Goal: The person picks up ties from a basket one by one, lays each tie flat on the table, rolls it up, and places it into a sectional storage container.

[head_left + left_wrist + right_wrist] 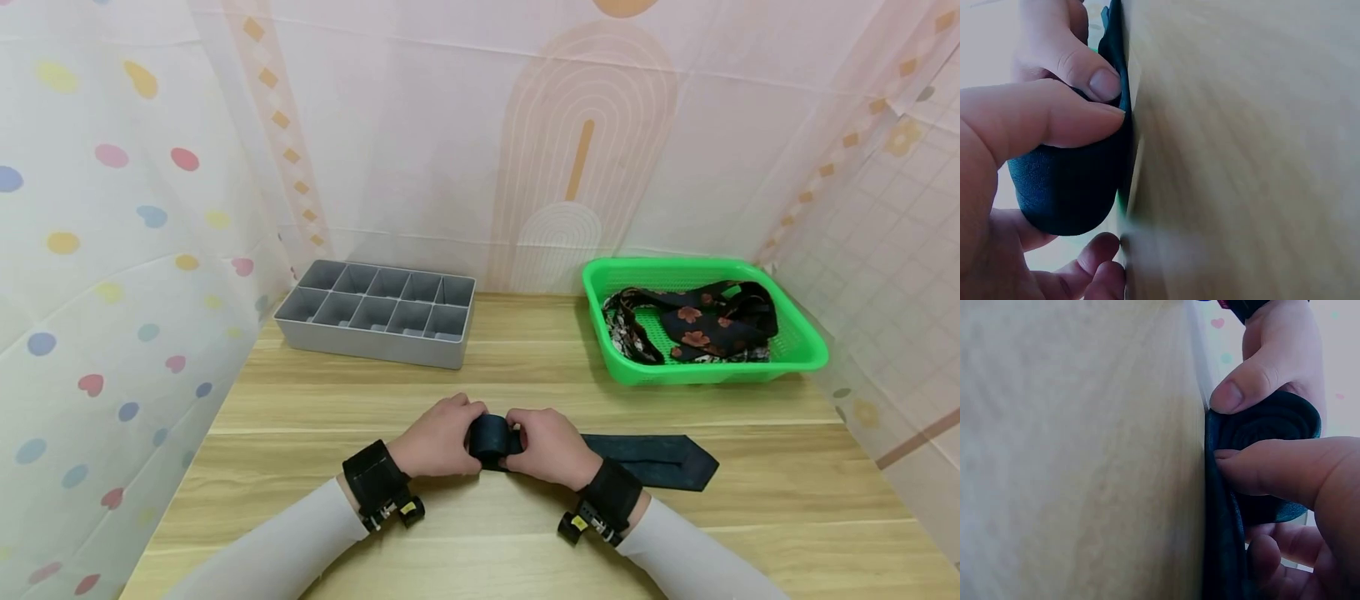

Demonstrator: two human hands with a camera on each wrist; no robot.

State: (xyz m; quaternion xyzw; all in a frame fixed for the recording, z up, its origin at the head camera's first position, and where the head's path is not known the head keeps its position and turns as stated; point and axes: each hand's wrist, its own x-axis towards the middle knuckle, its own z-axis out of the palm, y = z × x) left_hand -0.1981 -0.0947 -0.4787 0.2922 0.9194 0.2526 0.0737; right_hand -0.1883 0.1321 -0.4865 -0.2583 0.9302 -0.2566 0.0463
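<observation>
A dark blue-green necktie (654,461) lies on the wooden table, its pointed wide end flat toward the right. The other part is wound into a roll (489,437) standing on edge between both hands. My left hand (438,437) grips the roll's left side, with thumb in front and fingers behind. From the right, my right hand (553,448) holds the roll where the flat length meets it, its thumb pressing low on the tie. The right wrist view shows the spiral layers of the coil (1275,422). In the left wrist view, the smooth outer wrap (1069,187) bulges below the thumb.
A grey organizer box (375,346) with several compartments stands at the back left. At the back right sits a green plastic basket (622,367) containing dark floral neckties (720,325). Patterned curtains (420,125) hang behind and beside the table (480,542).
</observation>
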